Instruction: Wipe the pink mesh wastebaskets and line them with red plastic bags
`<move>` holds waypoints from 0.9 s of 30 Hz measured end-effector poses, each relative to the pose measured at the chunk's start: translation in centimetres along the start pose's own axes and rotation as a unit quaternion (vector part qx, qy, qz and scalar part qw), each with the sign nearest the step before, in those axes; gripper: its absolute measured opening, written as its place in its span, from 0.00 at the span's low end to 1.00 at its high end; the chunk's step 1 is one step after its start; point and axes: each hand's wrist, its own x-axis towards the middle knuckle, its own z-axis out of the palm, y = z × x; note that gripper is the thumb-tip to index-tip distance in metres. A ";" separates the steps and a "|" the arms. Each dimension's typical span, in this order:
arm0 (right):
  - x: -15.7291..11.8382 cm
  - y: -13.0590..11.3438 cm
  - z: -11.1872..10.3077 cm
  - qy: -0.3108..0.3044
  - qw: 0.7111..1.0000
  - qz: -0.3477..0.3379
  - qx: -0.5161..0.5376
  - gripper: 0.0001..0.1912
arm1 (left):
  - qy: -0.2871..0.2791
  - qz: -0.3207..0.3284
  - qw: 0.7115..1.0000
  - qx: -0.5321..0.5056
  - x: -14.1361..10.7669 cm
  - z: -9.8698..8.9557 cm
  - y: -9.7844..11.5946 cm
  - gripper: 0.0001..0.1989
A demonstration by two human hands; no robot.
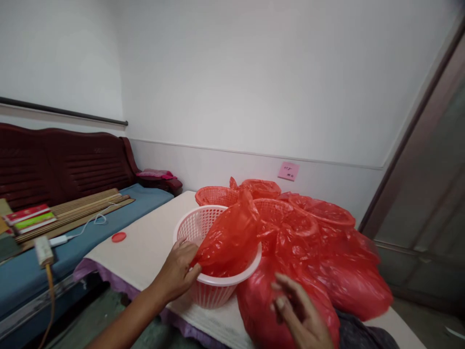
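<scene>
A white plastic basket (196, 224) with slotted sides stands upright near the front of the table. Inside it and rising above its rim is a thin red plastic bag (232, 230). My left hand (181, 266) pinches an edge of this bag at the basket's near left rim. Slightly blurred, my right hand (300, 312) hovers in front of another, puffed-out red bag (261, 300), its fingers loosely bent and apart with nothing between them. Behind and to the right, several baskets (218, 195) are covered with red bags.
The table (145, 252) has a cream cover with purple trim; a red lid (118, 237) lies on it. Dark cloth (363, 334) sits at the front right. At left is a wooden sofa (65, 160) with a slatted mat and a power strip (44, 252). A pink note (288, 171) sticks to the wall.
</scene>
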 end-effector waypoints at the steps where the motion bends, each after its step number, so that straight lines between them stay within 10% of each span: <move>1: 1.4 -0.9 0.1 0.016 0.999 -0.033 -0.019 0.30 | -0.004 0.004 1.000 -0.001 0.0 0.0 0.0 0.09; 5: 6.1 -4.3 1.5 0.001 0.986 -0.151 -0.077 0.34 | -0.020 0.007 1.000 -0.009 0.2 -0.3 0.0 0.08; 11: 7.8 -4.9 4.5 -0.176 0.921 -0.285 -0.198 0.07 | -0.044 -0.017 0.996 -0.076 0.7 -1.9 0.3 0.10; 16: 6.1 -3.5 5.6 -0.190 0.908 -0.292 -0.234 0.08 | -0.075 -0.147 0.958 -0.235 0.5 -3.1 0.8 0.24; 23: 4.6 -4.5 6.7 -0.247 0.895 -0.283 -0.242 0.09 | -0.026 -0.147 0.970 -0.189 4.1 -0.5 0.8 0.43; 27: 4.4 -3.6 6.3 -0.250 0.918 -0.232 -0.204 0.08 | -0.068 -0.095 0.979 -0.164 6.0 0.2 1.2 0.14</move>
